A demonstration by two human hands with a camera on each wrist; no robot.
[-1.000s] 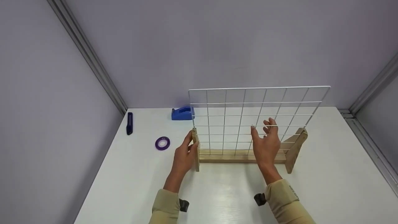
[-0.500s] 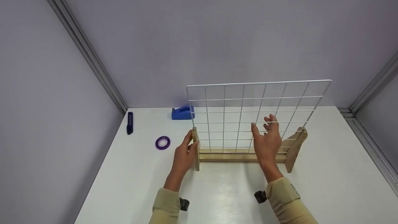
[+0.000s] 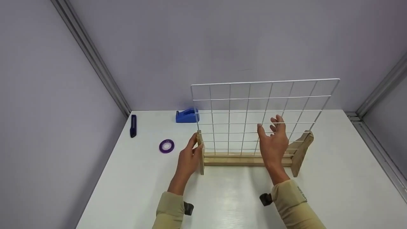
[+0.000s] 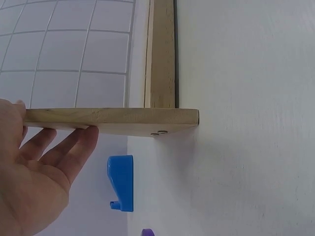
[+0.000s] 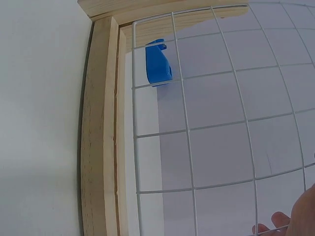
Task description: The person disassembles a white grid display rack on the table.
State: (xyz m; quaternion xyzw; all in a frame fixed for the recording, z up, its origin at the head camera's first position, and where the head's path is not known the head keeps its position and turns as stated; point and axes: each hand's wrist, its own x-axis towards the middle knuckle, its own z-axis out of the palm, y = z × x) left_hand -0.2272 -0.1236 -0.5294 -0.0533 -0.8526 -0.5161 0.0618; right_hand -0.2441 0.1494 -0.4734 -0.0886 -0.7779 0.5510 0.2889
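A wooden stand, made of a bottom bar point(image 3: 244, 161) and two side pieces, rests on the white table. My left hand point(image 3: 188, 160) grips the left side piece point(image 4: 123, 118), with the fingers along its outer face and the thumb inside. A white wire grid panel point(image 3: 237, 111) rises between the side pieces, its lower edge close to the bar. With my right hand point(image 3: 274, 146) I hold the grid right of its middle; the fingertips point(image 5: 269, 227) pass behind a wire. The right side piece point(image 3: 301, 152) stands untouched.
Behind the stand's left end sits a blue tape dispenser point(image 3: 186, 115). A purple tape roll point(image 3: 166, 146) lies left of my left hand, and a dark blue cutter knife point(image 3: 133, 126) near the table's left edge. Pale walls point(image 3: 235, 47) surround the table.
The grid's top edge has risen in the head view, and its lower edge slightly too. My right hand has gone up a little with it. The left hand stays on the side piece.
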